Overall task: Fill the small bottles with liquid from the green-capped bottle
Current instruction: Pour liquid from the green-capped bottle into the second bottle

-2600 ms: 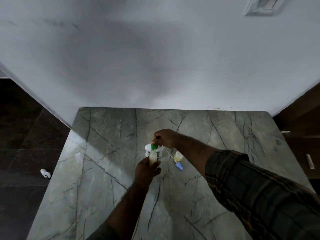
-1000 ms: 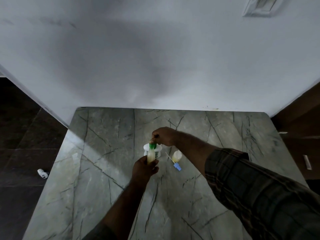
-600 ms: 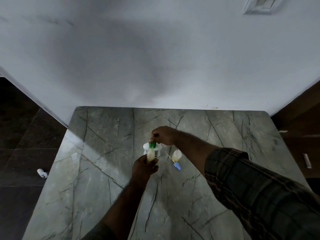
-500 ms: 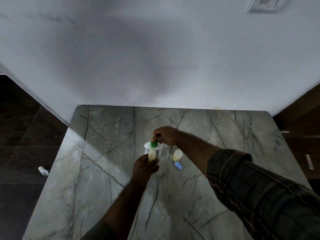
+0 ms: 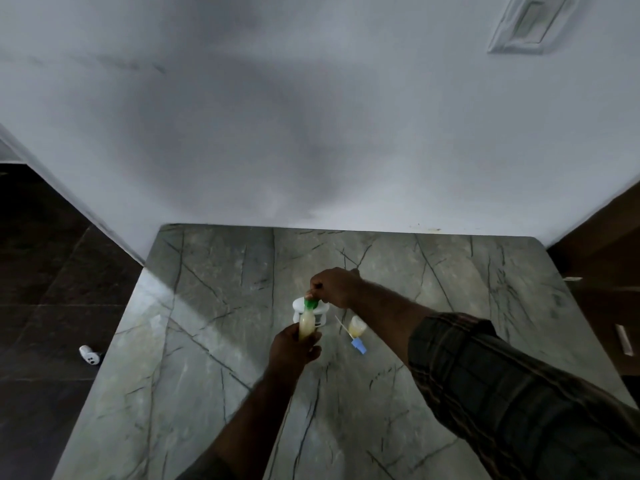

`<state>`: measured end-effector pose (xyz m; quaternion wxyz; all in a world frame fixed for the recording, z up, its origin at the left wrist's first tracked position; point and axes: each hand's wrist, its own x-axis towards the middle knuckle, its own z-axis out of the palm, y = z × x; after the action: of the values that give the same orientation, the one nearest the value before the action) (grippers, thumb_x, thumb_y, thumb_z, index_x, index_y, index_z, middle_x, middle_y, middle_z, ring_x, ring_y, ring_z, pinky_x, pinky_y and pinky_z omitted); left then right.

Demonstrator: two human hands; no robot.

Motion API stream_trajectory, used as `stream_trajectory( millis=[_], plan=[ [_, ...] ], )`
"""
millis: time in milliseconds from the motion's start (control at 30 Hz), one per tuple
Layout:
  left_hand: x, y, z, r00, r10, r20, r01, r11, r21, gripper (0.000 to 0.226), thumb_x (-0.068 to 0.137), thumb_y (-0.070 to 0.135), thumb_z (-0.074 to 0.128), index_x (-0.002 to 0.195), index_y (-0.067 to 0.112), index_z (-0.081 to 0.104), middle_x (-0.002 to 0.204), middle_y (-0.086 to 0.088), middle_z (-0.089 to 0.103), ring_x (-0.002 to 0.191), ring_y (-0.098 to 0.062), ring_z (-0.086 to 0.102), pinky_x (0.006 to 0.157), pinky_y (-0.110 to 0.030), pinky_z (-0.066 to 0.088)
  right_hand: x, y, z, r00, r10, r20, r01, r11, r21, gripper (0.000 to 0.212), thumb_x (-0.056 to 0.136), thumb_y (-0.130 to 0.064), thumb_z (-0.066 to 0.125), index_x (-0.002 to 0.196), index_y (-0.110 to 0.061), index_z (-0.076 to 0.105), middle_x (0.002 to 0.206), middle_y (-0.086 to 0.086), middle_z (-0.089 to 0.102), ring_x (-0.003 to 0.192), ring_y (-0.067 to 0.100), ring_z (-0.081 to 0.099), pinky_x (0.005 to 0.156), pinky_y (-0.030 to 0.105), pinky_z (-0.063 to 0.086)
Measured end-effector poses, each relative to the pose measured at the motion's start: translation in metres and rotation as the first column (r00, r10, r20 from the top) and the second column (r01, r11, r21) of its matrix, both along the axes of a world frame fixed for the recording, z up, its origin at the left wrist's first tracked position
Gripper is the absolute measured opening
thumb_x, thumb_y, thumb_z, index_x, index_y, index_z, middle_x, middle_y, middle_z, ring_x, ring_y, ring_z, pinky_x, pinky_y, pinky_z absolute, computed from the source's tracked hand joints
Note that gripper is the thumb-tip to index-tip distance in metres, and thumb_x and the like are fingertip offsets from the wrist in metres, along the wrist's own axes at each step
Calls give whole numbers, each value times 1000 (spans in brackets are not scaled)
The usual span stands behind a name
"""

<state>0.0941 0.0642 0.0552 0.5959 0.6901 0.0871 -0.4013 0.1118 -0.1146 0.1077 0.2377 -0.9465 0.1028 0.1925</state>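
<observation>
A slim bottle of pale yellow liquid [image 5: 306,325] stands upright near the middle of the marble table [image 5: 214,341]. My left hand [image 5: 292,349] is wrapped around its lower part. My right hand [image 5: 334,287] pinches the green cap [image 5: 310,303] at its top. Directly behind the bottle sits a small white holder [image 5: 320,311], partly hidden by it. To the right stands a small open bottle [image 5: 357,327] with yellowish liquid inside. A thin stick with a blue end [image 5: 356,344] lies beside that small bottle.
A white wall rises straight behind the table's far edge. Dark floor lies to the left, with a small white object [image 5: 89,355] on it. Brown wooden furniture [image 5: 602,271] stands at the right.
Both hands keep the same hold on the bottle and its cap. Only the view has shifted slightly.
</observation>
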Motion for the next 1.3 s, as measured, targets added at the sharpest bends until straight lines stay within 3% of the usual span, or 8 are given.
stream_trajectory(
  millis=[200, 367, 533, 733, 833, 967, 1167, 1300],
  plan=[
    [2, -1, 4, 1000, 14, 2, -14, 1000, -24, 28, 90, 5, 65, 118, 9, 63, 95, -8, 71, 83, -18, 72, 58, -21, 58, 11, -5, 9, 1000, 9, 16, -9, 1000, -8, 28, 91, -46, 60, 97, -20, 69, 101, 2, 70, 103, 21, 61, 94, 41, 38],
    [1, -1, 0, 1000, 14, 3, -14, 1000, -16, 34, 90, 4, 65, 124, 7, 60, 99, -10, 70, 89, -21, 71, 64, -25, 61, 6, -5, -8, 999, 25, 23, -25, 1000, 12, 23, 94, -37, 58, 96, -15, 67, 101, 6, 69, 100, 24, 62, 85, 35, 37],
    [4, -2, 3, 1000, 17, 14, -16, 999, -42, 35, 91, 4, 64, 125, 7, 60, 101, -10, 70, 89, -20, 71, 67, -26, 61, 13, -12, -3, 998, 11, 58, -13, 999, 31, 26, 91, -43, 63, 93, -18, 70, 92, 1, 71, 82, 12, 56, 76, 31, 36],
    [0, -2, 2, 1000, 19, -6, -19, 999, -46, 28, 91, 5, 64, 118, 10, 62, 98, -8, 70, 87, -19, 70, 63, -23, 60, 8, -9, -15, 1000, 0, 32, -2, 996, 85, 21, 93, -32, 61, 95, -13, 68, 97, 8, 70, 87, 20, 61, 77, 32, 42],
    [-1, -2, 3, 1000, 7, 16, -7, 1000, -19, 23, 91, 6, 63, 114, 12, 62, 95, -6, 69, 85, -17, 70, 62, -23, 59, 9, -9, -15, 1000, 2, 17, -4, 997, 78, 21, 94, -33, 60, 92, -14, 67, 89, 5, 67, 84, 21, 60, 80, 37, 44],
    [-1, -2, 2, 999, 7, 52, -5, 999, -38, 26, 90, 7, 66, 116, 10, 65, 97, -9, 72, 88, -19, 71, 72, -28, 61, 11, -11, -7, 1000, 22, 8, -23, 995, 95, 28, 92, -42, 61, 86, -15, 66, 77, -4, 61, 74, 13, 56, 71, 29, 38],
    [-1, -1, 0, 999, 8, 41, -7, 1000, -28, 27, 90, 8, 66, 117, 11, 64, 100, -8, 71, 91, -19, 71, 67, -24, 60, 11, -12, -13, 999, 37, 11, -37, 998, 47, 25, 93, -41, 59, 87, -17, 66, 85, -2, 63, 88, 20, 60, 93, 48, 46],
    [-1, -1, 1, 999, 25, 31, -24, 999, -42, 25, 91, 5, 65, 115, 12, 65, 99, -9, 71, 91, -21, 72, 68, -26, 61, 13, -13, -7, 1000, 21, 14, -22, 999, 47, 36, 89, -52, 60, 90, -18, 69, 81, -5, 64, 85, 16, 60, 89, 43, 43]
  ],
)
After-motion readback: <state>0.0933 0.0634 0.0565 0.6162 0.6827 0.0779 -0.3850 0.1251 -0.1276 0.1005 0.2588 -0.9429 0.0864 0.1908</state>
